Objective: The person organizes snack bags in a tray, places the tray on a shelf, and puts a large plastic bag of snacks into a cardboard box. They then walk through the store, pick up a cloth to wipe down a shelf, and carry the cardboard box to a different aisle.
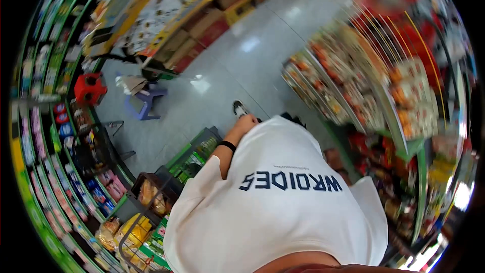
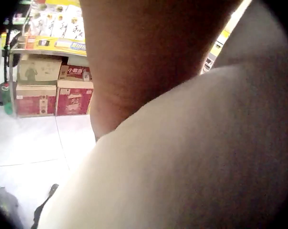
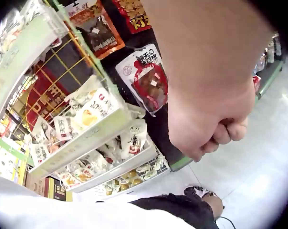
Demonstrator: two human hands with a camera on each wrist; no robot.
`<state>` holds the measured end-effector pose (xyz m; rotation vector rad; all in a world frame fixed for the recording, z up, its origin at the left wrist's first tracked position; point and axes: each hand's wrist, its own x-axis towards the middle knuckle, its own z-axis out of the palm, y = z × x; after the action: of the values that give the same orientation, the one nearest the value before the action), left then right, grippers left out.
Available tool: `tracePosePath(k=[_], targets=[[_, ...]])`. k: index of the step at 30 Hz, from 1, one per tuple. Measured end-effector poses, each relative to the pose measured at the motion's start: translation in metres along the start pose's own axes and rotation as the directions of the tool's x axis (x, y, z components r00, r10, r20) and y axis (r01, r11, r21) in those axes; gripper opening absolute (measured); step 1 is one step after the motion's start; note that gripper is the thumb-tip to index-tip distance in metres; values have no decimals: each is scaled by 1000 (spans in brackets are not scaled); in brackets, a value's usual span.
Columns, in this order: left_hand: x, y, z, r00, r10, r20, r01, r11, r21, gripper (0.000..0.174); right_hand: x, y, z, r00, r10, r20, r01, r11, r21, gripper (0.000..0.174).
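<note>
In the head view my left hand [image 1: 246, 123] is in front of the waist, beside the lower edge of a white T-shirt [image 1: 283, 212]; a black band [image 1: 227, 145] circles that wrist. The left wrist view has the bare left forearm [image 2: 144, 62] large and dark, and the shirt hides the fingers, so I cannot tell whether they hold anything. My right hand [image 3: 210, 114] hangs by the side with its fingers loosely curled and no object showing in them. Nearest to it, in the right wrist view, is a hanging snack packet [image 3: 146, 78].
Tiered racks of packaged snacks [image 1: 348, 86] stand to the right. A purple stool [image 1: 144, 103] and a red stool [image 1: 90, 89] are at the left. Cartons [image 2: 36, 100] sit under a display table ahead. Long green-edged shelves [image 1: 55, 172] line the left, with bagged bread [image 1: 134, 230] near the body.
</note>
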<state>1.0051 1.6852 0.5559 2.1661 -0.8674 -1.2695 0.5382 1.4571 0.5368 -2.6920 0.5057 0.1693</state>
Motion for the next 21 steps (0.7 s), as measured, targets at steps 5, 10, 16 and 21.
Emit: tracePosePath(k=[5, 10, 16, 21], targets=[[2, -69, -93, 979, -48, -200, 16, 987, -161, 22, 114, -71, -12, 916, 295, 272, -362, 898, 248, 10], [31, -150, -144, 917, -151, -369, 99, 983, -156, 26, 235, -150, -52, 780, 571, 255, -617, 634, 467, 11], [44, -159, -173, 957, -260, -125, 223, 942, -251, 27, 309, -144, -60, 658, 618, 430, -748, 474, 464, 16], [53, -142, -184, 995, 18, -100, -21, 999, -30, 29, 366, -120, -32, 534, 645, 547, -831, 282, 479, 16]])
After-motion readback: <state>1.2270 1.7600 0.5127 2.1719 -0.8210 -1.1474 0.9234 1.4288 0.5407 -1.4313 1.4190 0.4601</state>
